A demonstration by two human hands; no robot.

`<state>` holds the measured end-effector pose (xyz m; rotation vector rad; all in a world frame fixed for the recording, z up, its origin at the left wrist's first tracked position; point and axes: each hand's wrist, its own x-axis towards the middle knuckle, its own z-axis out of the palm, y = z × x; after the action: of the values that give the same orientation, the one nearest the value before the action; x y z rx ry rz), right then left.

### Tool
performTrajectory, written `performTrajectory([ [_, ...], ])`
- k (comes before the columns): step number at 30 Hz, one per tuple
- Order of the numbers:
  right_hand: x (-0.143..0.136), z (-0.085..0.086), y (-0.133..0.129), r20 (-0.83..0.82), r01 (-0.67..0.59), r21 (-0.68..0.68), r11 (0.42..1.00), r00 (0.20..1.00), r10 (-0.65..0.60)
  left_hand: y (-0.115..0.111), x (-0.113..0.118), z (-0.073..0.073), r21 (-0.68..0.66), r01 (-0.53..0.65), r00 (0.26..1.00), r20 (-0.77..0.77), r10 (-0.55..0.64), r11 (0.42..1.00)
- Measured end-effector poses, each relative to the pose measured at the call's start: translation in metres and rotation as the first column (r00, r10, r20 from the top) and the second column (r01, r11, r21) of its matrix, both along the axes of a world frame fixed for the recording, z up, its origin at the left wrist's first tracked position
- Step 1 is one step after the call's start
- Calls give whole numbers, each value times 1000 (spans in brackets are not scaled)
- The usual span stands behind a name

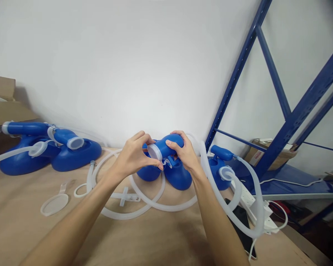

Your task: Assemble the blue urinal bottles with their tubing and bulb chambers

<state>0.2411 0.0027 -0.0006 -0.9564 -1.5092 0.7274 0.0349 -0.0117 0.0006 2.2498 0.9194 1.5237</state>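
A blue bottle part (170, 143) with a translucent white ring (154, 152) at its mouth is held above the table at the centre. My right hand (184, 149) wraps round its blue body, thumb on top. At the ring is my left hand (137, 153), its thumb below the rim and its fingers above, pinching the mouth end. Blue rounded bottles (179, 177) sit just beneath my hands, partly hidden by them. A clear hose (169, 207) loops on the table below. Near it lies a translucent cross-shaped strap (124, 196).
More blue bottles (76, 155) with hoses stand at the left, beside cardboard boxes (5, 111). A translucent cap (54, 205) lies front left. At the right are another blue bottle (218, 171), a phone (240, 218), a power strip (246, 199) and blue shelving (277, 85).
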Motion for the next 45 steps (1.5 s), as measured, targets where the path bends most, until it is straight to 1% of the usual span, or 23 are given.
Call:
performTrajectory([
  [3, 2, 1, 0, 6, 0, -8, 1000, 1000, 0, 2, 3, -4, -3, 8, 1000, 17, -8, 1000],
  [6, 4, 2, 0, 18, -11, -22, 1000, 1000, 11, 5, 6, -10, 22, 3, 1000, 17, -4, 1000],
  [8, 5, 2, 1, 11, -7, -16, 1000, 1000, 8, 7, 8, -13, 70, -42, 999, 9, 42, 997],
  [11, 7, 1, 3, -18, 36, 15, 999, 999, -36, 11, 8, -18, 163, -145, 989, 1, 147, 976],
  [12, 9, 1, 3, -24, 59, 28, 998, 998, -59, 12, 8, -19, 181, -156, 987, -2, 159, 971],
  [15, 11, 1, 3, -26, 114, 58, 992, 993, -113, 15, 6, -20, 198, -118, 991, -39, 129, 973],
  [17, 9, 2, 1, -36, 145, 81, 986, 989, -142, 14, 6, -19, 213, -133, 985, -76, 152, 968],
  [21, 2, 4, -5, -73, 185, 110, 977, 981, -178, 9, 8, -17, 202, -268, 941, -156, 301, 942],
  [23, -2, 5, -6, -114, 191, 114, 975, 977, -178, 6, 11, -16, 187, -335, 917, -158, 365, 923],
  [25, -4, 4, -6, -157, 188, 117, 975, 973, -169, 3, 13, -15, 146, -347, 920, -141, 367, 926],
  [27, -6, 4, -6, -187, 182, 128, 975, 970, -156, 1, 16, -14, 21, -274, 956, -102, 274, 962],
  [28, -7, 4, -6, -202, 182, 137, 974, 968, -152, 1, 17, -13, -72, -202, 978, -58, 198, 977],
  [29, -8, 4, -6, -216, 182, 147, 972, 965, -148, 0, 17, -12, -168, -112, 994, -3, 113, 979],
  [31, -11, 4, -8, -236, 178, 161, 971, 962, -138, 0, 18, -10, -314, 77, 992, 123, -40, 946],
  [32, -12, 4, -9, -238, 173, 163, 971, 962, -132, 0, 19, -9, -351, 156, 981, 165, -103, 923],
  [33, -14, 4, -10, -233, 167, 164, 972, 964, -126, -1, 19, -9, -367, 214, 971, 185, -155, 905],
  [34, -16, 4, -11, -225, 166, 171, 971, 966, -125, 0, 20, -9, -374, 248, 964, 191, -187, 894],
  [35, -17, 4, -12, -217, 171, 187, 967, 968, -129, 0, 20, -10, -372, 257, 961, 195, -196, 892],
  [36, -18, 4, -12, -212, 183, 207, 961, 967, -138, 0, 21, -11, -363, 241, 964, 196, -179, 900],
  [38, -19, 3, -13, -209, 215, 249, 944, 964, -164, 1, 23, -14, -307, 144, 979, 186, -89, 941],
  [41, -18, 2, -12, -215, 231, 244, 942, 960, -179, 0, 24, -16, -141, -34, 994, 97, 48, 989],
  [43, -18, 1, -12, -221, 208, 224, 952, 962, -158, -2, 23, -15, -23, -111, 994, -2, 111, 994],
  [45, -20, 2, -13, -219, 188, 226, 956, 966, -138, -4, 20, -13, 62, -150, 985, -73, 155, 987],
])
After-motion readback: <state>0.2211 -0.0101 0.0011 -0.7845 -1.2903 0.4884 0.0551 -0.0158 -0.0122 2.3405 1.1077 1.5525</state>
